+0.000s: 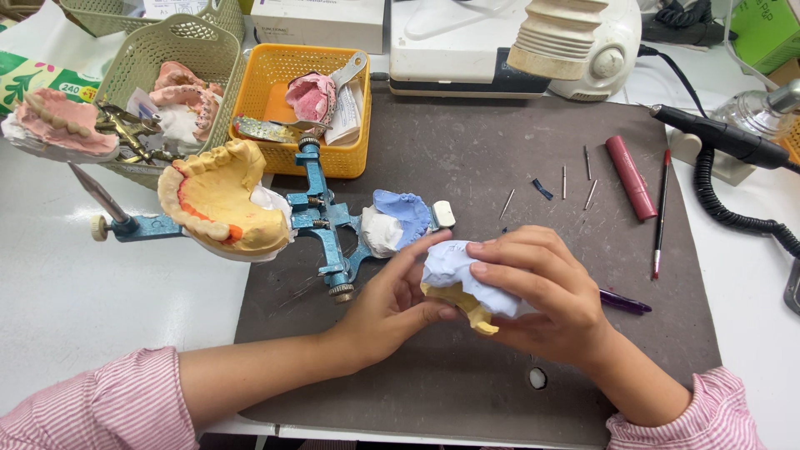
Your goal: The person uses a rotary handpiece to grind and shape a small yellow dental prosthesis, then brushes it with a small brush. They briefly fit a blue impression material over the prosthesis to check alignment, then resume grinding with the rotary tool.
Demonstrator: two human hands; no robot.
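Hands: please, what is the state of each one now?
Left hand: closed on the yellow dental cast.
Right hand: closed on its pale blue bite material.

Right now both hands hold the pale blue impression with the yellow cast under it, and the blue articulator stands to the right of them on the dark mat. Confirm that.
One thing is wrong. The head view shows the blue articulator standing to the left of the hands, not the right. The rest holds: the left hand and right hand both hold the pale blue impression with the yellow cast under it, over the dark mat.
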